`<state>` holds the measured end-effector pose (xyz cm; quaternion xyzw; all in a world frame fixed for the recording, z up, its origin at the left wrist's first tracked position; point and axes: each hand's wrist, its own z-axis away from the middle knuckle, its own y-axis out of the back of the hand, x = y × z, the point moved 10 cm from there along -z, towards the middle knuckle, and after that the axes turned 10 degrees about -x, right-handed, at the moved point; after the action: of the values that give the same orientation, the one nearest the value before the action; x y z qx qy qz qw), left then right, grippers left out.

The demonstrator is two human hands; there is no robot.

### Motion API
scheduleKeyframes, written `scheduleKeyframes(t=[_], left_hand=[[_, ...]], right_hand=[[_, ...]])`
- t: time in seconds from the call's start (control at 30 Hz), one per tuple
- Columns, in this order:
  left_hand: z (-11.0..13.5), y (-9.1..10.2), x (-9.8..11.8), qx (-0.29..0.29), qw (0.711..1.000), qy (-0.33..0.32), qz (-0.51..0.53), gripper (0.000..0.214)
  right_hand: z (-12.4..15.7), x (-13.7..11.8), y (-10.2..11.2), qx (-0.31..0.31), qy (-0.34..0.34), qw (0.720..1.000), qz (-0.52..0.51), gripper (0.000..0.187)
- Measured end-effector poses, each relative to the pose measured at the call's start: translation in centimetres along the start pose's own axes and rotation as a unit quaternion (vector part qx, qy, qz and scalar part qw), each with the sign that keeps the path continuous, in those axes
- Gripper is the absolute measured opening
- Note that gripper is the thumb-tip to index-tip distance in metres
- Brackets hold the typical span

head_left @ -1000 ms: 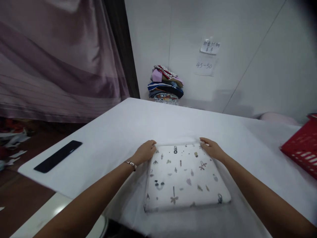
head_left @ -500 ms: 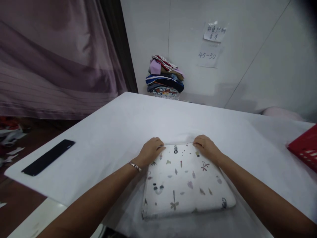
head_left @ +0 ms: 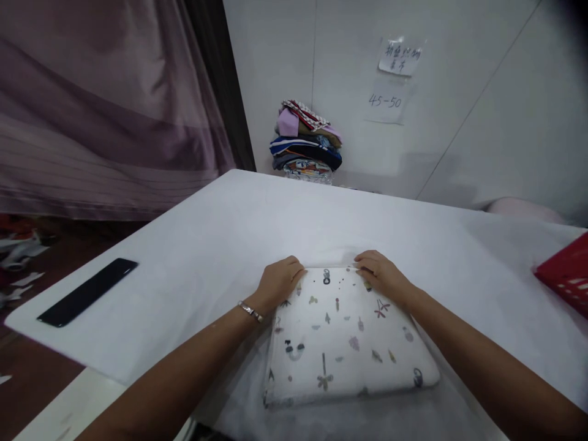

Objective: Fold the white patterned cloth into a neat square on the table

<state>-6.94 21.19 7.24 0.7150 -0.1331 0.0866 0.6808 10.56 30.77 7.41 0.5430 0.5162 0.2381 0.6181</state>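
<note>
A white folded cloth (head_left: 340, 331) with small printed figures lies flat on the white table in front of me. Its folded layers show along the left and near edges. At the far left corner, my left hand (head_left: 281, 278), with a bracelet on the wrist, is closed with thumb and fingers on the edge. My right hand (head_left: 381, 272) grips the far right corner the same way, fingers bent over the edge. The fingertips of both hands are partly hidden.
A black flat object (head_left: 87, 293) lies on the table (head_left: 197, 239) at left. Folded textiles (head_left: 306, 144) are stacked by the wall. A red item (head_left: 567, 272) stands at the right edge. Two paper notes (head_left: 387, 101) hang on the wall. A purple curtain (head_left: 92, 110) hangs at left.
The right hand's fingers have shifted slightly left along the cloth's far edge. The left hand stays at its corner, and the cloth lies nearly the same.
</note>
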Motion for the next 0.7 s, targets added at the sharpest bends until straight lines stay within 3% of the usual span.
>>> scheduleKeyframes(t=[0.13,0.27,0.33,0.5,0.7], left_hand=[[-0.2,-0.1,-0.2,-0.006,0.999,0.031,-0.022,0.024],[-0.7,-0.7,-1.0,-0.029,0.995,0.088,-0.038,0.021],[-0.8,-0.9,-1.2,-0.036,0.994,0.095,-0.028,0.019],[-0.7,-0.9,-2.6,-0.036,0.991,0.111,0.062,0.019],[-1.6,-1.7,-4.0,-0.124,0.977,0.128,0.119,0.036]], right_hand=[[-0.5,1.1,0.3,-0.003,-0.097,0.995,-0.009,0.015],[-1.0,2.6,-1.3,-0.090,-0.207,0.974,0.006,0.017],[-1.1,2.6,-1.8,-0.116,-0.211,0.970,0.015,0.019],[-0.8,2.3,-1.5,-0.111,-0.165,0.980,0.020,0.028],[-0.2,5.0,-1.7,-0.149,-0.161,0.975,-0.035,0.040]])
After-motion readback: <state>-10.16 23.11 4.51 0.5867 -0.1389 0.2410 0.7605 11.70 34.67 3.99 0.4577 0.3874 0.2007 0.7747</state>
